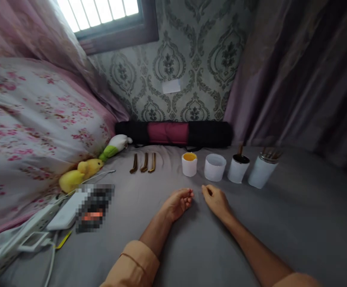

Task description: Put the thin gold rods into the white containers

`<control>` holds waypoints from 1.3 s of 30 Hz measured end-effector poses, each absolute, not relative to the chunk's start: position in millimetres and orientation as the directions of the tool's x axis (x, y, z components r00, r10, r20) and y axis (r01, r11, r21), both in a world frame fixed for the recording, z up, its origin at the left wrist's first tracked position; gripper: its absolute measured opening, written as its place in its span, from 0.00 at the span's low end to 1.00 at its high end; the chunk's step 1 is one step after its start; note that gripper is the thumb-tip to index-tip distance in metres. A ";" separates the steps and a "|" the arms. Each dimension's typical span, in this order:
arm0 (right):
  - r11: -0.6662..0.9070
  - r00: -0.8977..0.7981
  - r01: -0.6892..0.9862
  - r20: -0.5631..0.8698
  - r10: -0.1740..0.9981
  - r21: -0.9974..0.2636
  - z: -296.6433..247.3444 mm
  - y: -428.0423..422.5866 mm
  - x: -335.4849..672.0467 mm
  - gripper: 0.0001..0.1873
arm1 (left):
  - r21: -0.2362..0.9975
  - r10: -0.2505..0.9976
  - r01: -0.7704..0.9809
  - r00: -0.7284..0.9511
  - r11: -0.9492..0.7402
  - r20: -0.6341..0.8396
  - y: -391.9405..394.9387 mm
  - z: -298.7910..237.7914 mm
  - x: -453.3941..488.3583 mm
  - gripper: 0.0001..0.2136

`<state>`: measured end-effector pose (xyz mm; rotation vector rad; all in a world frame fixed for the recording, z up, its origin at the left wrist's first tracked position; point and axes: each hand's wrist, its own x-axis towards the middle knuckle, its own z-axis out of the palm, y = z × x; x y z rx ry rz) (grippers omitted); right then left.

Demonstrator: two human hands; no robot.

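Observation:
My left hand (178, 203) rests on the grey sheet (191, 247), turned sideways with its fingers curled in and nothing seen in them. Close beside it, my right hand (217, 200) lies with fingers folded together, also with no object showing. The hands do not touch. Beyond them stand a white cup (189, 167) with a yellow inside, a wider white cup (215, 170), a white cup (238, 171) with a dark inside and a stick behind its rim, and a white container (262, 173) holding several thin sticks. Three bent brass-coloured pieces (144, 163) lie to the left.
A black and maroon rolled bag (167, 133) lies along the wall. On the left are yellow plush toys (71, 181), a green-and-white plush (116, 144), a power strip (14, 247), a white box-shaped device (68, 211), cables and a pixelated item (95, 209). Curtains hang at both sides.

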<state>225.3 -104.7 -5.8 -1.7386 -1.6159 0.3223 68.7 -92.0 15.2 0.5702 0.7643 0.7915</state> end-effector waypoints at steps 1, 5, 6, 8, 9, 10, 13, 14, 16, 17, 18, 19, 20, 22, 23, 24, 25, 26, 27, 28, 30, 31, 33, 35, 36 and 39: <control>0.064 0.172 0.752 0.289 0.942 -0.656 -6.2 -104.0 225.5 0.20 | 0.739 0.810 -0.376 0.437 0.559 -0.391 -89.0 15.7 68.3 0.03; 0.062 0.163 0.744 0.271 0.949 -0.666 -8.6 -101.9 226.1 0.20 | 0.786 0.839 -0.338 0.378 0.518 -0.390 -75.0 18.5 64.8 0.03; 0.060 0.163 0.743 0.268 0.949 -0.666 -9.2 -101.4 226.2 0.20 | 0.800 0.846 -0.322 0.365 0.507 -0.389 -71.2 19.7 63.5 0.03; 0.064 0.160 0.741 0.268 0.950 -0.669 -10.2 -100.5 226.5 0.20 | 0.832 0.859 -0.273 0.332 0.484 -0.390 -63.0 22.4 60.5 0.02; 0.069 0.157 0.739 0.269 0.950 -0.671 -10.3 -100.2 226.6 0.20 | 0.849 0.868 -0.243 0.309 0.468 -0.389 -58.6 23.7 58.8 0.02; 0.073 0.153 0.737 0.270 0.951 -0.672 -10.3 -100.1 226.6 0.20 | 0.868 0.878 -0.210 0.283 0.450 -0.386 -54.0 24.6 56.9 0.02; 0.067 0.152 0.735 0.260 0.954 -0.675 -8.8 -100.6 226.3 0.20 | 0.920 0.914 -0.089 0.183 0.382 -0.362 -38.9 24.3 49.8 0.02; 0.063 0.152 0.735 0.255 0.955 -0.675 -8.3 -101.0 226.1 0.20 | 0.932 0.926 -0.040 0.142 0.359 -0.351 -33.5 23.1 46.9 0.02; 0.059 0.150 0.737 0.248 0.957 -0.674 -7.5 -101.9 225.8 0.20 | 0.947 0.947 0.065 0.051 0.314 -0.317 -22.4 19.4 40.2 0.02; 0.057 0.151 0.738 0.247 0.957 -0.672 -7.5 -102.2 225.7 0.20 | 0.948 0.955 0.121 0.008 0.293 -0.296 -16.9 17.3 36.4 0.02; 0.052 0.155 0.741 0.246 0.957 -0.670 -7.7 -102.4 225.7 0.20 | 0.945 0.961 0.178 -0.034 0.275 -0.273 -11.5 15.2 32.2 0.03; 0.045 0.164 0.743 0.246 0.955 -0.668 -8.1 -102.5 225.6 0.20 | 0.937 0.966 0.235 -0.076 0.260 -0.249 -6.3 13.5 27.4 0.03; 0.035 0.175 0.745 0.246 0.953 -0.666 -8.6 -102.4 225.5 0.20 | 0.924 0.969 0.292 -0.113 0.245 -0.221 -1.5 12.2 22.2 0.04; 0.026 0.185 0.749 0.246 0.951 -0.662 -9.7 -102.2 225.2 0.20 | 0.889 0.973 0.404 -0.170 0.215 -0.158 6.9 11.3 10.5 0.05; 0.024 0.186 0.751 0.246 0.951 -0.660 -10.1 -102.1 225.0 0.20 | 0.865 0.973 0.460 -0.195 0.200 -0.121 10.3 11.7 4.4 0.06; 0.023 0.187 0.754 0.247 0.951 -0.657 -10.3 -102.1 224.8 0.20 | 0.838 0.973 0.514 -0.219 0.183 -0.078 13.3 12.5 -1.8 0.06; 0.022 0.186 0.756 0.248 0.951 -0.654 -10.3 -102.3 224.6 0.20 | 0.810 0.972 0.564 -0.235 0.162 -0.030 15.9 13.6 -7.7 0.07; 0.022 0.186 0.759 0.249 0.950 -0.651 -10.2 -102.5 224.3 0.20 | 0.778 0.969 0.612 -0.246 0.141 0.018 18.2 14.8 -13.1 0.07; 0.023 0.186 0.760 0.251 0.950 -0.649 -9.9 -102.9 224.1 0.20 | 0.745 0.964 0.656 -0.257 0.124 0.066 20.2 15.9 -17.9 0.07; 0.025 0.185 0.762 0.254 0.949 -0.647 -9.5 -103.3 223.9 0.20 | 0.712 0.959 0.694 -0.263 0.110 0.109 22.1 16.7 -21.9 0.08; 0.032 0.178 0.764 0.258 0.950 -0.644 -8.7 -104.0 223.8 0.20 | 0.649 0.950 0.755 -0.260 0.091 0.170 25.8 17.5 -27.4 0.09; 0.035 0.174 0.766 0.259 0.950 -0.642 -8.3 -104.3 223.8 0.20 | 0.621 0.947 0.779 -0.257 0.085 0.192 27.6 17.4 -29.1 0.10; 0.042 0.168 0.766 0.262 0.950 -0.641 -8.1 -104.4 224.0 0.20 | 0.571 0.942 0.817 -0.249 0.079 0.225 31.0 16.7 -30.8 0.11; 0.045 0.167 0.765 0.265 0.950 -0.643 -8.1 -104.2 224.1 0.20 | 0.532 0.941 0.843 -0.238 0.077 0.241 33.7 15.6 -31.1 0.12; 0.045 0.169 0.764 0.267 0.949 -0.643 -8.3 -104.1 224.2 0.20 | 0.516 0.942 0.853 -0.231 0.075 0.244 34.6 14.9 -30.9 0.12; 0.035 0.179 0.767 0.266 0.947 -0.640 -8.7 -103.4 224.3 0.20 | 0.481 0.947 0.873 -0.214 0.076 0.239 36.1 12.6 -30.1 0.12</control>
